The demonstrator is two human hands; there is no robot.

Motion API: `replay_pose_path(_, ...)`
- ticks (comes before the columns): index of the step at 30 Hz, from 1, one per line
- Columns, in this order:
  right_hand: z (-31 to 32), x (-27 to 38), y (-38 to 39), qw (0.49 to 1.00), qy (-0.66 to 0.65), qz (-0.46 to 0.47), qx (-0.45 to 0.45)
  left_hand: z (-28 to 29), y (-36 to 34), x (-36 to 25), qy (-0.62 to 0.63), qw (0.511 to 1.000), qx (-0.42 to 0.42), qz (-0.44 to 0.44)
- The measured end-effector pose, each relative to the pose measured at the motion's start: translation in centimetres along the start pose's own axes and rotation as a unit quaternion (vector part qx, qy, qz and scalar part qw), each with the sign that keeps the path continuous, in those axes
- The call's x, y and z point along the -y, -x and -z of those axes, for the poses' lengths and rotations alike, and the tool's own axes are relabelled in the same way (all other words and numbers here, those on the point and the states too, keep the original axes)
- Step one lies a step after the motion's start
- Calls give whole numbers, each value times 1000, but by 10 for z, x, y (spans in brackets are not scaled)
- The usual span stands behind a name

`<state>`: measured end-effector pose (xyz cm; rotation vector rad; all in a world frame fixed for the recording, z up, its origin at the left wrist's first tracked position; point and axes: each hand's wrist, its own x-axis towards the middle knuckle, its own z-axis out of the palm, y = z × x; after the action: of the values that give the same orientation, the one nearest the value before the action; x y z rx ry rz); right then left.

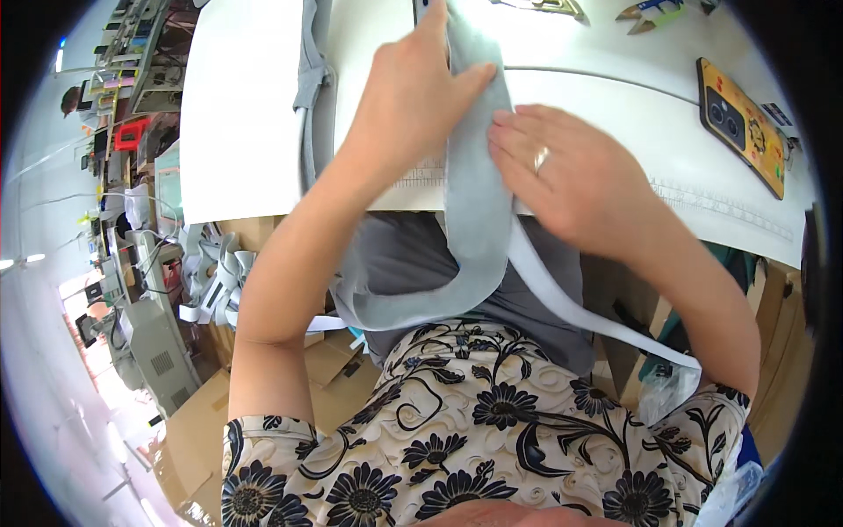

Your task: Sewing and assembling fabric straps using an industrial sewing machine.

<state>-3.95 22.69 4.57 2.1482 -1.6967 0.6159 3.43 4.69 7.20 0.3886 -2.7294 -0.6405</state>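
Note:
A long grey fabric strip (478, 176) runs down the white work table, drops over its near edge and curves left across my lap. My left hand (408, 92) lies at the strip's left side, thumb stretched over the cloth and index finger pointing away from me; its other fingers are partly hidden. At the strip's right edge, my right hand (571, 167), with a ring on one finger, has its fingertips closed on the cloth. A narrow white band (562, 303) emerges below that hand and trails to the right, toward my forearm.
Another grey fabric piece (313, 97) lies left on the table (237, 114). A phone in a yellow case (742, 127) and thread snips (654, 16) are at the right. A metal plate (553, 7) sits at the far edge. Cardboard (198, 430) stands below left.

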Motion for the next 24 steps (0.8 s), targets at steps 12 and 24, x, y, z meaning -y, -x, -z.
replay_pose_path(12, -31, -71, -2, 995, -15, -95, -11, 10, -18, 0, 63, 994, 23, 82)
replay_pose_path(24, -50, 118, 48, 612, -613, -492, -87, 3, 198, -65, -226, 903, 289, -225)
